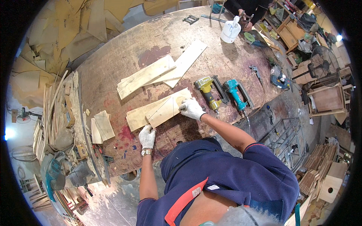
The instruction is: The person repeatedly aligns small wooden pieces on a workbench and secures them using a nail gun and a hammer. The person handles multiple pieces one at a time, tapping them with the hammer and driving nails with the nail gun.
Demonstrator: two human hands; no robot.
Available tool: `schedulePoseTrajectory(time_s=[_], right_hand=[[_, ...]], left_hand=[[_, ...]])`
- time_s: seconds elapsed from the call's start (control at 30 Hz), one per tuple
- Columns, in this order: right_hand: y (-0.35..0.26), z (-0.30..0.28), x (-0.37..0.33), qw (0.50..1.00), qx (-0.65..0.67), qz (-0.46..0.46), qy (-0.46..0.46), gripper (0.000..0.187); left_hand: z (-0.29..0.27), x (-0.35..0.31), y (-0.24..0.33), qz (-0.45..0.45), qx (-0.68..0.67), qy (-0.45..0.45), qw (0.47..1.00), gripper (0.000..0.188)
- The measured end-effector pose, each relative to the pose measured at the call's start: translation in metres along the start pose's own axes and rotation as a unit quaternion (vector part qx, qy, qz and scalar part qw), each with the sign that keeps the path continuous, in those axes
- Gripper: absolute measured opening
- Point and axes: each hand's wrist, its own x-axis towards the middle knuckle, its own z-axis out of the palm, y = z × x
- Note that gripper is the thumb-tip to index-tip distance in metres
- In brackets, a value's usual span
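Note:
Two pale wooden boards overlap on the worktable in front of me. The upper wooden board (163, 112) lies slightly askew on the lower wooden board (136, 118). My right hand (192, 109), in a white glove, has its fingers closed on the right end of the upper board. At that board's near left corner is my left hand (147, 136), gloved too, with curled fingers against the edge; its fingertips are partly hidden. To the right of the boards lie a yellow-green nail gun (206, 90) and a teal nail gun (235, 95).
More boards (145, 75) lie farther back on the worktable (109, 81), and short wood pieces (102, 127) at left. A white jug (230, 30) stands far right, near a person's hand (247, 26). A metal frame (284, 137) stands beyond the right edge; a teal saw (54, 171) sits left.

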Motion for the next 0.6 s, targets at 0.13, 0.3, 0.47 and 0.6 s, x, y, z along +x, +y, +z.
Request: schedulePoseTrajectory(time_s=[0.13, 0.3, 0.47, 0.6], right_hand=[[-0.0015, -0.0002, -0.0001, 1.0, 0.003, -0.001, 0.011, 0.012], [0.0011, 0.0023, 0.0007, 1.0, -0.005, -0.005, 0.01, 0.01], [0.0005, 0.0028, 0.0001, 0.999, -0.004, -0.008, 0.031, 0.011], [0.0002, 0.0024, 0.0005, 0.999, -0.017, -0.011, 0.027, 0.011]], left_hand=[[-0.0005, -0.0008, 0.0012, 0.003, -0.005, 0.003, 1.0, 0.021], [-0.0003, -0.0019, 0.0019, -0.007, -0.017, 0.005, 1.0, 0.02], [0.0006, -0.0014, 0.002, -0.003, -0.009, 0.01, 1.0, 0.019], [0.0023, -0.0017, 0.0002, 0.0, -0.01, 0.015, 1.0, 0.018]])
